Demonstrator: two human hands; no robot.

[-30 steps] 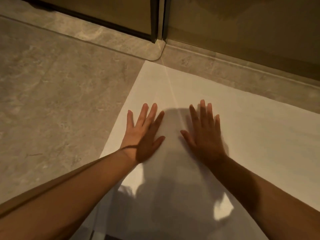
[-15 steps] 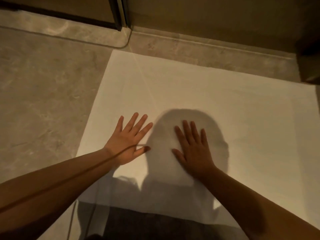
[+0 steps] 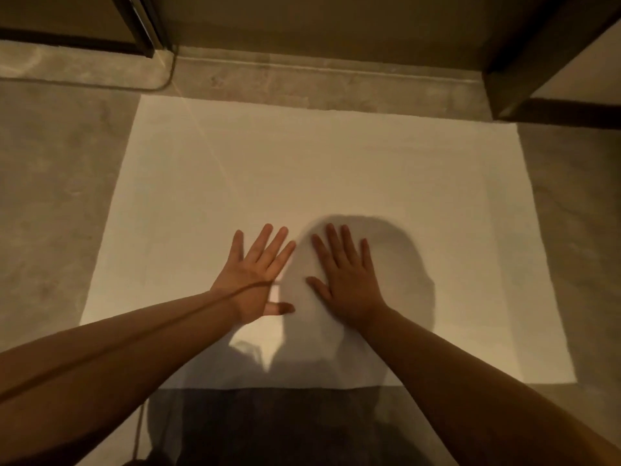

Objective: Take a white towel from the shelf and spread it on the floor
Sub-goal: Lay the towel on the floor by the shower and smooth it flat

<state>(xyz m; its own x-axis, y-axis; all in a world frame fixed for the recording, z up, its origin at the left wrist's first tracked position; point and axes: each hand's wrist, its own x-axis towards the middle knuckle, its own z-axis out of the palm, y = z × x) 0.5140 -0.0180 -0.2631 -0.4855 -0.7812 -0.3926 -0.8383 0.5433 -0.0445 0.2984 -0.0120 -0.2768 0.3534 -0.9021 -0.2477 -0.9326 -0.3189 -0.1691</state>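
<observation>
The white towel (image 3: 336, 169) lies flat on the stone floor (image 3: 50, 203) as one wide rectangle, its edges straight and its far edge close to the wall. My left hand (image 3: 255, 274) lies palm down with fingers spread on the towel's middle. Beside it, a short gap away, my right hand (image 3: 346, 274) rests flat on the towel too, fingers straight. A head-shaped shadow covers the right hand and the towel around it.
A raised stone sill (image 3: 302, 79) runs along the wall beyond the towel. A dark-framed glass door (image 3: 144, 25) stands at the back left. A dark cabinet or shelf corner (image 3: 537, 79) juts in at the back right. Bare floor lies on both sides.
The view has swung to the right and pulled back, so the whole towel shows. Both hands have slid back toward me along the towel, still flat on it.
</observation>
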